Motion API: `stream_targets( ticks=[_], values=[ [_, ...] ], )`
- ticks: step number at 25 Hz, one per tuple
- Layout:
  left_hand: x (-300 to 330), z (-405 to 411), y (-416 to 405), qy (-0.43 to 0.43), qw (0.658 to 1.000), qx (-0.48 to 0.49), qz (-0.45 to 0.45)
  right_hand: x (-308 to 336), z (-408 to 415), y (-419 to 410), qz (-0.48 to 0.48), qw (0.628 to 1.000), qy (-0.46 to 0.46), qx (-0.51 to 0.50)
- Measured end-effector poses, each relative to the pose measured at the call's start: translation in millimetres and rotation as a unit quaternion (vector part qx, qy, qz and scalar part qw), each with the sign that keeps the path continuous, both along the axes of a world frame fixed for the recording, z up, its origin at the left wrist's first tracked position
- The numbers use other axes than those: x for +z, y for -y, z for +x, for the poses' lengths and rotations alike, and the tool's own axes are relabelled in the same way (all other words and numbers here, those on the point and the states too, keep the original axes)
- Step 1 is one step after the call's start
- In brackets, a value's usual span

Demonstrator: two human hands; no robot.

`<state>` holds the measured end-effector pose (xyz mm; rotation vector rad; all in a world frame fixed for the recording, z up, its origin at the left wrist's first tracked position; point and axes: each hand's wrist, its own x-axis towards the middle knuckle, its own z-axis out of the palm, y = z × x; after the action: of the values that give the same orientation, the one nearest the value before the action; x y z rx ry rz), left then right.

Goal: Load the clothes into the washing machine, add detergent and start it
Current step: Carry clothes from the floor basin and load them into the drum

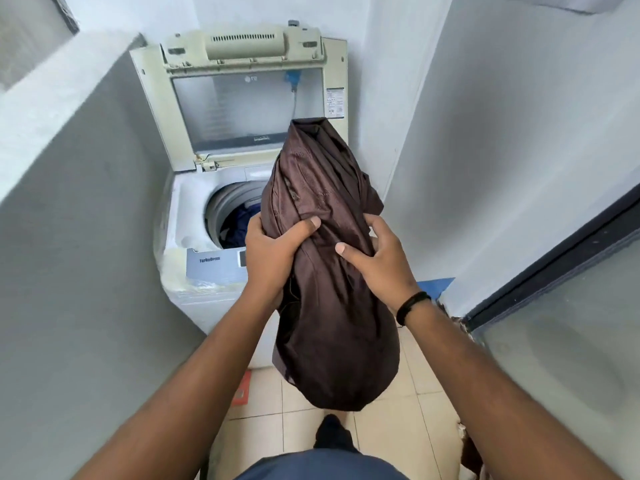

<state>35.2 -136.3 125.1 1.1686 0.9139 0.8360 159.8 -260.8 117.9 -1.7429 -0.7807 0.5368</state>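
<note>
A bundled dark brown woven garment (329, 265) hangs lengthwise, its top end pointing away toward the raised lid, its bottom end toward the floor. The left hand (273, 252) and right hand (375, 258) clamp its middle from either side, thumbs on top. Beyond the hands stands the open cream top-loading washing machine (194, 237), walled in by grey partitions, over beige floor tiles (412, 427).

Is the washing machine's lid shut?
No, the lid stands raised at the back of the washing machine, and blue clothes show down in the open drum.
</note>
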Motion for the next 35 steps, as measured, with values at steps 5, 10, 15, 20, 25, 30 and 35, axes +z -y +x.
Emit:
stream_targets(
  ticks=[5, 10, 15, 20, 25, 30, 35],
  values=[
    [23, 37, -73, 0.010, 1.000, 0.013, -0.015, 13, 55, -82, 0.046, 0.998, -0.002, 0.048],
    [34, 41, -142, -0.011, 0.996, 0.081, 0.041, 16, 79, -165, 0.019, 0.997, 0.064, 0.039],
    [21, 32, -195, -0.056, 0.987, 0.079, 0.131, 36, 81, -212, 0.005, 0.973, 0.228, -0.036],
    [-5, 11, -236, -0.407, 0.862, -0.047, 0.299, 15, 81, -244, -0.183, 0.886, 0.424, -0.046],
    [-81, -7, -238, -0.463, 0.852, -0.221, 0.107, -52, 55, -220, -0.381, 0.863, 0.266, 0.199],
    [-119, 5, -219, -0.299, 0.937, -0.182, -0.018, -67, 49, -207, -0.530, 0.749, 0.300, 0.260],
    [-50, 62, -250, -0.092, 0.985, -0.131, 0.061, -50, 90, -247, -0.400, 0.857, 0.262, 0.194]
  ],
)
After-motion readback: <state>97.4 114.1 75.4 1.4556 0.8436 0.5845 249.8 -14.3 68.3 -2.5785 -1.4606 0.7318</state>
